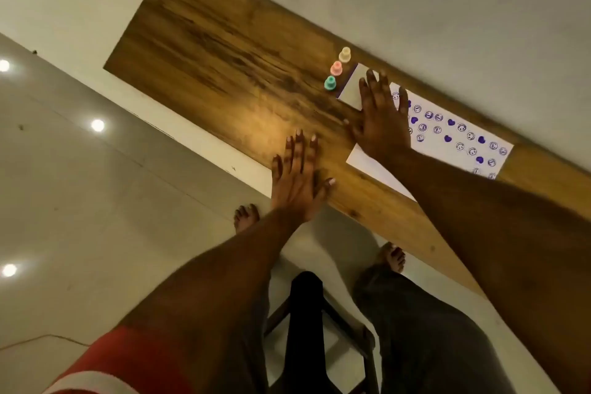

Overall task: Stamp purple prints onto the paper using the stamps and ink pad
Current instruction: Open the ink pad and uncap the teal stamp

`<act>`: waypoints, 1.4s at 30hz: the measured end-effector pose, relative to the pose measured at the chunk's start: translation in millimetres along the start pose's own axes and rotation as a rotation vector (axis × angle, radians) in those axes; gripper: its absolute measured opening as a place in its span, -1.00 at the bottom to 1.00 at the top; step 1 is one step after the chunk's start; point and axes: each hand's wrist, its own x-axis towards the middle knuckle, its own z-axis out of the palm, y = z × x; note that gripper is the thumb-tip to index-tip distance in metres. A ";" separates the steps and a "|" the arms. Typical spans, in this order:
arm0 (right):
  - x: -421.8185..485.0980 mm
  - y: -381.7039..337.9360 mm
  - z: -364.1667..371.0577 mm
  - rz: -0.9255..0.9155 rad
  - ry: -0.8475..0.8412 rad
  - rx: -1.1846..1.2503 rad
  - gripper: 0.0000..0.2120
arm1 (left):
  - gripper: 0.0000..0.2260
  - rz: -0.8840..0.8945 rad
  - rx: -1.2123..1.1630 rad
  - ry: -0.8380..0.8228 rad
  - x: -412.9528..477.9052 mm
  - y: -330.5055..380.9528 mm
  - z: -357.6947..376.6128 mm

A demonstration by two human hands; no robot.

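Left hand [295,173] lies flat, fingers spread, empty, on the table [224,41]. Right hand [382,118], grip apart, covers the ink pad [353,89] and paper [460,137] at 2 o'clock. Three stamps [336,69], probably light rigid plastic: pinch by the knob.

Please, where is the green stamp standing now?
In the head view, the green stamp stands upright on the wooden table, nearest the person in a row with the pink stamp, just left of the ink pad.
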 end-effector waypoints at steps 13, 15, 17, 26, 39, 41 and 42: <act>-19.3 -20.6 15.9 -0.059 0.087 -0.029 -0.43 | -0.14 0.074 -0.016 0.228 53.8 -9.6 17.5; -27.1 -28.1 16.4 -0.090 0.101 -0.049 -0.44 | -0.14 0.084 -0.002 0.248 51.9 -12.3 14.6; -34.0 -35.5 16.9 -0.104 0.115 -0.028 -0.47 | -0.13 0.055 0.022 0.249 51.4 -16.0 10.6; -83.5 -86.5 16.4 -0.202 0.068 -0.131 -0.52 | -0.17 0.034 0.056 0.217 10.0 -49.4 -5.5; -117.3 -118.8 16.6 -0.242 0.015 -0.130 -0.49 | -0.26 0.120 -0.133 0.124 -30.9 -74.5 -17.6; -111.7 -113.8 15.4 -0.259 0.002 -0.081 -0.48 | -0.26 0.125 -0.137 0.133 -28.5 -77.3 -15.8; -109.8 -110.6 15.5 -0.262 -0.008 -0.048 -0.49 | -0.27 0.124 -0.139 0.144 -28.5 -77.4 -14.1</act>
